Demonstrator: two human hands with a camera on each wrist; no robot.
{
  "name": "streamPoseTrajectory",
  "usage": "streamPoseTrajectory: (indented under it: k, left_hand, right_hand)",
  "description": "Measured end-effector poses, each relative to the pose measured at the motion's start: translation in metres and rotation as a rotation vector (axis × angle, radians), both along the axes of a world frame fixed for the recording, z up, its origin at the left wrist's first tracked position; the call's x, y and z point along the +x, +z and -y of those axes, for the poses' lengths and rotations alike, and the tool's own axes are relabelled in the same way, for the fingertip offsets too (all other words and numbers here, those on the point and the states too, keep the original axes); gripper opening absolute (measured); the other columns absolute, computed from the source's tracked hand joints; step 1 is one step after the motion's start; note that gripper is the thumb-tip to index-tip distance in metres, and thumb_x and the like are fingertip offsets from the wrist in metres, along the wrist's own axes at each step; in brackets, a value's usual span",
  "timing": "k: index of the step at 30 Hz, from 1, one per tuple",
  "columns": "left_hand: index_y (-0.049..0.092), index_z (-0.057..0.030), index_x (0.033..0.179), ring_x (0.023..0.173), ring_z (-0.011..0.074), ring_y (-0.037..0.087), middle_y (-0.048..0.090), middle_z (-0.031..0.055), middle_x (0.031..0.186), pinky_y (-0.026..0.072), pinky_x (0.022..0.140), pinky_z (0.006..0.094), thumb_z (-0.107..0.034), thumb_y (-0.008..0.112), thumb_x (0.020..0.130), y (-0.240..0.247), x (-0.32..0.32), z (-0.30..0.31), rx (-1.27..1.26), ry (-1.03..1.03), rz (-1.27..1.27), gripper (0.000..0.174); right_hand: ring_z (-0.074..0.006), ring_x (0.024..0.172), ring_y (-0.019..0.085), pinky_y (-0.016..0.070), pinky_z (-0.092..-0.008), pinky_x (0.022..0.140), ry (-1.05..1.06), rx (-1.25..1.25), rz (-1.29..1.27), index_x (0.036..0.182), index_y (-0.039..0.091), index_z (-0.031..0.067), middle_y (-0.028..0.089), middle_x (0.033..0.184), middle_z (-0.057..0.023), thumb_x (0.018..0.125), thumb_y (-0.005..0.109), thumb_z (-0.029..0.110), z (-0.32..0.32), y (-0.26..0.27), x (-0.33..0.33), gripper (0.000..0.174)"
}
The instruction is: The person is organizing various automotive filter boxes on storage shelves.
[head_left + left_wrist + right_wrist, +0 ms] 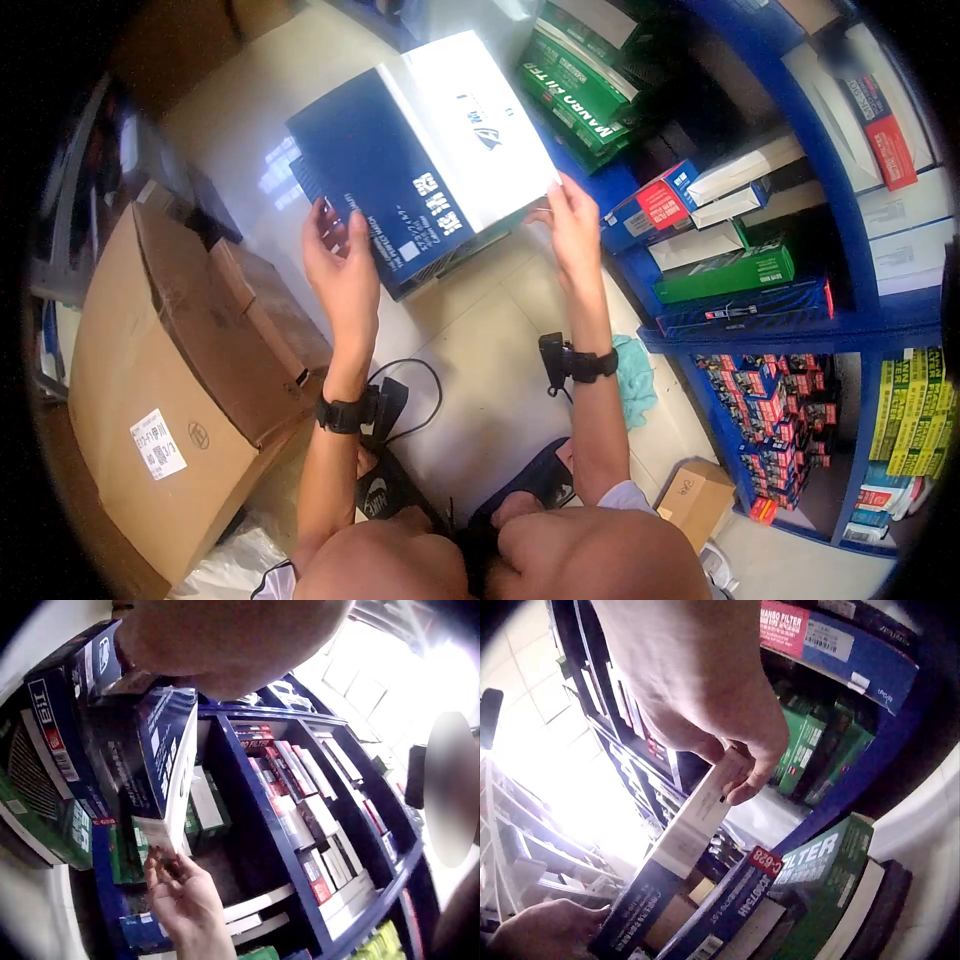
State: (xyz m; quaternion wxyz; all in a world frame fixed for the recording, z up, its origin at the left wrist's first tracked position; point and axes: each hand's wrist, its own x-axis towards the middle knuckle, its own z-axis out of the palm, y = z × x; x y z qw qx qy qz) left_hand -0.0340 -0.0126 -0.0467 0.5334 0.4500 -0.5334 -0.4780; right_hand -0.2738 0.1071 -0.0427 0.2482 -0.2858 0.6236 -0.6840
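A dark blue and white filter box with printed lettering is held up before me in the head view. My left hand grips its blue part at the near left corner, thumb and fingers at the edge. My right hand pinches the white end at its right corner, between thumb and fingers. From the right wrist, the right hand shows close up on the box's narrow white side, while the left hand touches the blue end. In the left wrist view, the right hand holds the white edge from below.
Blue shelves full of filter boxes line the right side. Green boxes stand at the upper right. A large brown carton is at the left, with a teal cloth and a small carton on the tiled floor.
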Motion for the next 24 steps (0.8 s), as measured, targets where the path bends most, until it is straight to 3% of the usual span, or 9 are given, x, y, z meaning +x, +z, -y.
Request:
streamPoseTrajectory:
  k: [4,7,12,14,15,17,21,23,24]
  left_hand:
    - [0.051,0.0068,0.155,0.107,0.0166,0.069,0.071,0.0167,0.127,0.0578,0.088,0.0292,-0.017,0.075,0.106,0.027,-0.002,-0.010,0.155,-0.343,-0.057,0.059]
    - [0.047,0.0021,0.156,0.106,0.0161,0.071,0.072,0.0133,0.128,0.0602,0.087,0.0293,-0.018,0.078,0.105,0.044,-0.012,-0.025,0.319,-0.462,-0.142,0.063]
    - [0.045,0.0000,0.149,0.108,0.0171,0.073,0.071,0.0137,0.128,0.0627,0.086,0.0292,-0.010,0.074,0.106,0.033,-0.036,-0.038,0.174,-0.497,-0.190,0.053]
    - [0.044,0.0008,0.149,0.109,0.0174,0.073,0.070,0.0148,0.130,0.0625,0.086,0.0293,-0.008,0.074,0.105,0.031,-0.049,-0.046,0.071,-0.486,-0.135,0.054]
    - [0.043,0.0017,0.149,0.109,0.0177,0.073,0.069,0.0159,0.131,0.0624,0.087,0.0293,-0.006,0.074,0.105,0.031,-0.056,-0.050,-0.034,-0.470,-0.079,0.054]
    - [0.042,0.0022,0.149,0.109,0.0182,0.073,0.067,0.0181,0.133,0.0619,0.088,0.0287,-0.003,0.074,0.103,0.027,-0.069,-0.056,-0.059,-0.494,-0.039,0.056]
    - [0.045,0.0015,0.146,0.108,0.0188,0.072,0.064,0.0176,0.134,0.0612,0.087,0.0288,0.000,0.073,0.103,0.016,-0.096,-0.072,-0.127,-0.502,-0.115,0.051]
    - [0.045,0.0041,0.138,0.093,0.0197,0.075,0.071,0.0207,0.114,0.0600,0.076,0.0312,0.003,0.074,0.100,0.014,-0.109,-0.078,-0.313,-0.404,0.097,0.047]
    - [0.047,0.0041,0.135,0.083,0.0183,0.073,0.073,0.0185,0.099,0.0583,0.072,0.0317,0.001,0.076,0.099,0.011,-0.116,-0.078,-0.230,-0.468,0.008,0.047]
  right_hand:
    - [-0.0167,0.091,0.074,0.0618,-0.0326,0.081,-0.111,0.015,0.099,0.141,0.065,-0.0079,0.076,0.114,-0.0122,0.118,0.049,0.017,-0.027,0.018,-0.012,0.037]
    - [-0.0172,0.090,0.074,0.0616,-0.0331,0.082,-0.153,0.047,0.130,0.142,0.063,-0.0087,0.077,0.112,-0.0128,0.119,0.049,0.018,-0.044,0.018,-0.025,0.038]
    - [-0.0194,0.090,0.075,0.0610,-0.0358,0.084,-0.333,0.135,0.109,0.146,0.058,-0.0122,0.078,0.109,-0.0148,0.116,0.056,0.021,-0.057,0.003,-0.036,0.045]
    - [-0.0233,0.091,0.076,0.0602,-0.0379,0.085,-0.413,0.427,-0.213,0.151,0.054,-0.0097,0.075,0.118,-0.0184,0.110,0.066,0.022,-0.065,0.005,-0.033,0.054]
    - [-0.0233,0.091,0.076,0.0602,-0.0379,0.085,-0.417,0.429,-0.213,0.151,0.054,-0.0097,0.075,0.118,-0.0184,0.110,0.066,0.022,-0.067,0.011,-0.026,0.054]
    - [-0.0263,0.092,0.076,0.0595,-0.0402,0.085,-0.479,0.444,-0.591,0.154,0.054,-0.0043,0.071,0.124,-0.0201,0.104,0.072,0.020,-0.069,0.030,-0.003,0.058]
    - [-0.0272,0.091,0.072,0.0571,-0.0419,0.088,-0.362,0.306,-0.690,0.152,0.057,-0.0006,0.066,0.127,-0.0204,0.102,0.072,0.016,-0.070,0.052,0.024,0.055]
    - [-0.0286,0.094,0.071,0.0563,-0.0420,0.090,-0.337,0.312,-0.702,0.153,0.055,-0.0011,0.063,0.132,-0.0215,0.101,0.072,0.015,-0.071,0.058,0.034,0.057]
    - [-0.0292,0.096,0.070,0.0564,-0.0425,0.090,-0.316,0.295,-0.740,0.154,0.054,-0.0015,0.062,0.134,-0.0219,0.101,0.071,0.014,-0.071,0.059,0.037,0.057]
